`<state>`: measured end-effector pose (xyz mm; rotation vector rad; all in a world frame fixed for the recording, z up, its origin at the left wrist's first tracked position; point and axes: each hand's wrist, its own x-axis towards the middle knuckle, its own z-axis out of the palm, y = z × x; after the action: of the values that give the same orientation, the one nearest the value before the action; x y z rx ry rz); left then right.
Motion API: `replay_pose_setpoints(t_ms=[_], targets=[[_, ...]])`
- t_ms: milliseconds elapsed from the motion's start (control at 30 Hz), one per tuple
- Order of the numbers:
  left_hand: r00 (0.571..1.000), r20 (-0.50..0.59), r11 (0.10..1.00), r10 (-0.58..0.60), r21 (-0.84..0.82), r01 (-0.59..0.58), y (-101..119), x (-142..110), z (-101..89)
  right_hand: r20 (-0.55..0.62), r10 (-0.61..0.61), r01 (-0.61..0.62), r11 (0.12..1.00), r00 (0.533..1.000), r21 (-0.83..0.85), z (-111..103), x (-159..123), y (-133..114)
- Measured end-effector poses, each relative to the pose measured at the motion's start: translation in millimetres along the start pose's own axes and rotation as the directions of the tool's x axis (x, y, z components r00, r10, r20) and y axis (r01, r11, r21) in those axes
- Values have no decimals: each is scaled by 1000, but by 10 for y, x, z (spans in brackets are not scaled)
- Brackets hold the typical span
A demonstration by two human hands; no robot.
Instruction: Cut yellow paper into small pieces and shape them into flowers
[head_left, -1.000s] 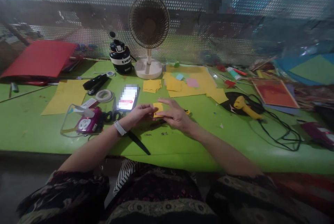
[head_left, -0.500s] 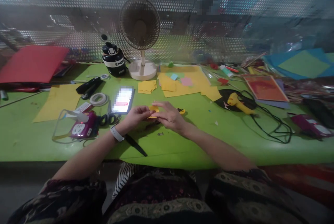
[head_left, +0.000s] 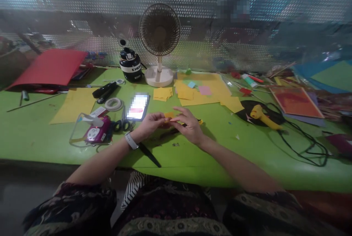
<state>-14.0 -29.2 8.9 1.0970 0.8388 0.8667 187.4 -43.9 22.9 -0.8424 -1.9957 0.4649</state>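
A small piece of yellow paper (head_left: pixel 169 115) is held up over the green table, between my two hands. My left hand (head_left: pixel 152 124) is closed, pinching the paper's left side with thumb and fingertips. At its right side, my right hand (head_left: pixel 188 126) grips the paper between thumb and fingers, the index finger raised along the top. The paper's lower part is hidden by fingers. Under my right hand lies a cutter with a yellow end (head_left: pixel 200 122), partly covered. A lit phone (head_left: pixel 137 106) lies just beyond my left hand, and scissors (head_left: pixel 121 124) rest left of it.
Behind my hands are stacked yellow paper pieces (head_left: pixel 162 94), a fan (head_left: pixel 159 76) and a black bottle (head_left: pixel 131 69). A yellow glue gun (head_left: pixel 265 118) with a looping cord lies at right. A tape roll (head_left: pixel 113 104), stapler (head_left: pixel 105 91) and purple power strip (head_left: pixel 97 133) lie at left.
The whole scene has shifted rightward in view as the head turned left. Both hands still hold the yellow paper; my right index finger is lifted a little more.
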Motion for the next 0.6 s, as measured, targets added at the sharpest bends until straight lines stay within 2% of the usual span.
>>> replay_pose_setpoints(t_ms=[200,400,600], targets=[[999,-8,999,33,28,-33,10,-26,28,-6,146,-143,977,989,158,25,18,-34],[1000,-1,1000,21,-11,-21,53,-67,96,26,363,-355,891,932,282,23,32,-38],[998,68,1000,-1,-11,2,25,-59,115,52,438,-434,853,897,290,18,50,-46]])
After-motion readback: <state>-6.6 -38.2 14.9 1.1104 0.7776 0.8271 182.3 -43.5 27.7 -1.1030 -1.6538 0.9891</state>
